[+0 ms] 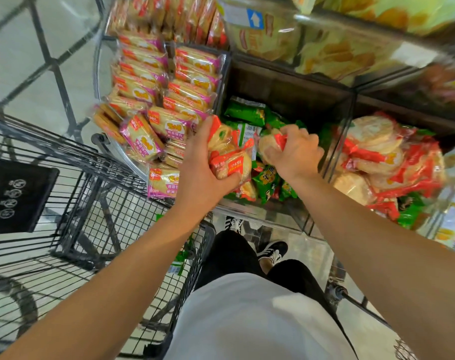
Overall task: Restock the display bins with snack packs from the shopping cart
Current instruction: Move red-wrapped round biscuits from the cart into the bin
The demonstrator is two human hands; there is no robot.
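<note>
While the left hand [203, 175] grips a bundle of red snack packs [227, 154] over the middle display bin [286, 100] of green packs [247, 113], the right hand [296, 152] pinches another red pack [269, 146] beside it, the shopping cart [65, 203] standing at left.

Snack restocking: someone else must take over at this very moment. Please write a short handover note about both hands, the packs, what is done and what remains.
Left hand: grips a bunch of red packs over the middle bin.
Right hand: grips one red pack over the same bin.
Middle bin holds mostly green packs; the right bin holds a pile of red packs; the left bin holds purple packs.
Cart: looks nearly empty, with something green low at its near edge.
Left: put the held red packs in a bin, likely the right one; then check the cart.
</note>
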